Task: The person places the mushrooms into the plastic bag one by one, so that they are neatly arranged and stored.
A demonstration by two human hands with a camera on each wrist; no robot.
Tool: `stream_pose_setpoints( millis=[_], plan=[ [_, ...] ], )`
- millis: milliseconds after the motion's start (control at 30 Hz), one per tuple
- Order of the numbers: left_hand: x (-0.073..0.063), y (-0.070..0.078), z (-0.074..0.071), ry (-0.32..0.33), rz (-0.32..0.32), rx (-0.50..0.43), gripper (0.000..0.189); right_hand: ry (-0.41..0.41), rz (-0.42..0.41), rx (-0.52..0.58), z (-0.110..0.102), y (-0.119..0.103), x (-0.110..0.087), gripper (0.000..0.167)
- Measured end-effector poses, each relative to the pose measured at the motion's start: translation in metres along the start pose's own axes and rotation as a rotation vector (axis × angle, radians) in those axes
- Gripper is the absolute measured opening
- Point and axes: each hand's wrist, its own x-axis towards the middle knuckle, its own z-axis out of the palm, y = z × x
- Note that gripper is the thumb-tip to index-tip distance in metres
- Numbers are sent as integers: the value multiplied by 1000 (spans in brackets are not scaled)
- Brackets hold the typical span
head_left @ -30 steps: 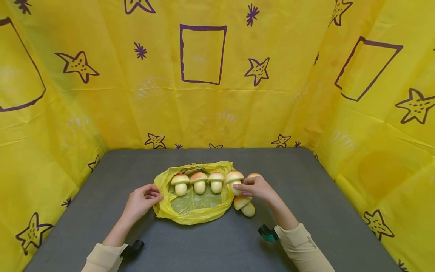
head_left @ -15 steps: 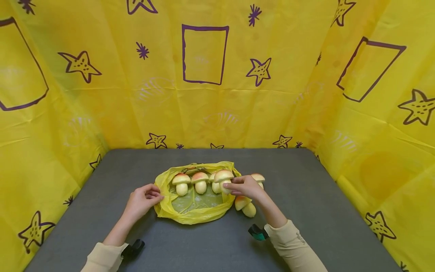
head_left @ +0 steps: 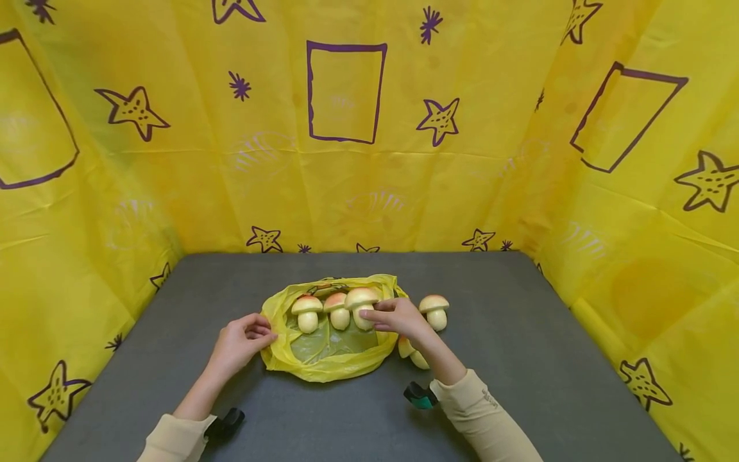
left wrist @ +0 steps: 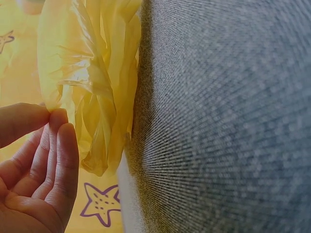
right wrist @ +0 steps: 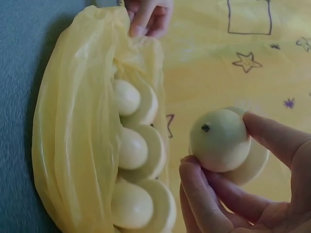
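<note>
Running wide along the bench (head_left: 323, 423) nearest, between the forearms (head_left: 199, 394). Pinching the yellow bag (head_left: 329, 372) by its left rim with the left grip (head_left: 241, 341); holding a mushroom (head_left: 362, 298) over its right end in the right grip (head_left: 404, 317), on an inward-slanted forearm. Stopping, beyond, at yellow cloth (head_left: 398, 192).

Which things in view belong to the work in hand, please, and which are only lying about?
Likely the work:
yellow bag, pinched by left hand
mushroom held by right hand
mushrooms in the bag
two mushrooms beside it

Only surroundings:
grey table
patterned yellow backdrop
</note>
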Motion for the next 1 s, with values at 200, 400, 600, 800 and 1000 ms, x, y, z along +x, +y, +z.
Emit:
stream_pose_setpoints(
  millis=[200, 400, 600, 800, 1000],
  plan=[
    [-2, -1, 0, -3, -5, -4, 25, -35, -16, 36, 13, -2, 4, 50],
    [-1, -1, -1, 2, -5, -15, 25, -56, -15, 57, 24, -6, 6, 56],
    [-1, -1, -2, -2, 0, -4, 24, -67, -33, 86, 33, -9, 9, 54],
    [-1, -3, -2, -5, 1, 9, 20, -89, -41, 109, 45, -10, 13, 50],
    [-2, -3, -3, 1, 10, 5, 22, -101, -39, 93, 58, -10, 13, 44]
  ],
)
